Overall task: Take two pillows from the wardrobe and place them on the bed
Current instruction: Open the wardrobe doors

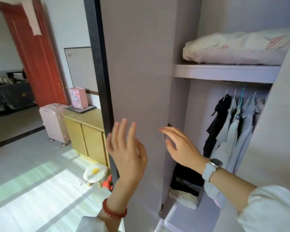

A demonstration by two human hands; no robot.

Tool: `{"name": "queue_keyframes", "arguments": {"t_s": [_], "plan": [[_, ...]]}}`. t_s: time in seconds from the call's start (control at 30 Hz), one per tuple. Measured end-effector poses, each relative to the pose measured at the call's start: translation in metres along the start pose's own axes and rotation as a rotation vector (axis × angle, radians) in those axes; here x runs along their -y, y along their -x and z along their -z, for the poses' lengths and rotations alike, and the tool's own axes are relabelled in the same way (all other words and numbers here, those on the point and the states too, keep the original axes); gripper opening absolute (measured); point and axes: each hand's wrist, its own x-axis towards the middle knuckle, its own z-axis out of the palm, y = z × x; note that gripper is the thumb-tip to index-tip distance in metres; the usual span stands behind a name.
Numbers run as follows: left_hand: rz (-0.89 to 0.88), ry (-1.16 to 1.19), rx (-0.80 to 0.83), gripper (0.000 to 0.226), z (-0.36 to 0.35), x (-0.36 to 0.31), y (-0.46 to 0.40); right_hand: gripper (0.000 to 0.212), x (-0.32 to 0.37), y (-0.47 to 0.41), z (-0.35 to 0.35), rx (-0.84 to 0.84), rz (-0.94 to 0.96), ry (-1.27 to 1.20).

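Pillow (238,47): lay flat on the upper shelf (224,72) of the wardrobe, pale cover with a faint pink print, its right end hidden behind the right-hand door; whether a second one lay with it I could not tell
Wardrobe door (141,81): grey, stood swung open to the left of the shelf, its inner face toward me
Left hand (126,153): raised in front of the open door, fingers spread wide and straight, holding nothing; whether the fingertips met the panel I could not tell; a red bead bracelet (115,212) sat on the wrist
Right hand (181,148): reached toward the door's hinged edge, fingers stretched out and loosely apart, empty; a watch (215,164) with a pale strap sat on the wrist
Hanging clothes (233,124): dark and light blue garments hung on a rail under the shelf
Folded clothes (186,190): stacked on the wardrobe floor, dark pieces over pale ones
Room to the left: a pink suitcase (54,123) stood beside a yellow cabinet (87,134), a small stool (95,173) on the sunlit floor, a red door (37,56) open beyond
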Motion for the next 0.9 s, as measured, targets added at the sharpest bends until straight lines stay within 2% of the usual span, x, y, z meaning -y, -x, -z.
{"name": "queue_keyframes", "arguments": {"t_s": [0.07, 0.13, 0.3, 0.43, 0.57, 0.67, 0.77, 0.9], "plan": [[-0.078, 0.076, 0.159, 0.046, -0.019, -0.018, 0.010, 0.034, -0.016, 0.008, 0.017, -0.012, -0.050, 0.053], [-0.064, 0.135, 0.299, 0.044, -0.044, -0.034, 0.010, 0.032, -0.033, 0.018, 0.040, -0.033, -0.111, 0.118], [-0.127, 0.210, 0.522, 0.043, -0.119, -0.089, -0.007, 0.036, -0.083, 0.042, 0.113, -0.089, -0.248, 0.300], [-0.241, 0.280, 0.642, 0.048, -0.183, -0.159, -0.039, 0.038, -0.123, 0.055, 0.183, -0.159, -0.341, 0.461], [-0.330, 0.420, 0.645, 0.045, -0.242, -0.244, -0.066, 0.046, -0.163, 0.067, 0.241, -0.256, -0.457, 0.573], [-0.275, 0.516, 0.650, 0.058, -0.274, -0.296, -0.078, 0.061, -0.187, 0.075, 0.270, -0.314, -0.509, 0.604], [-0.143, 0.685, 0.686, 0.072, -0.291, -0.326, -0.080, 0.058, -0.203, 0.085, 0.284, -0.344, -0.553, 0.611], [-0.001, 0.882, 0.715, 0.077, -0.295, -0.331, -0.071, 0.056, -0.210, 0.100, 0.286, -0.332, -0.574, 0.598]]}}
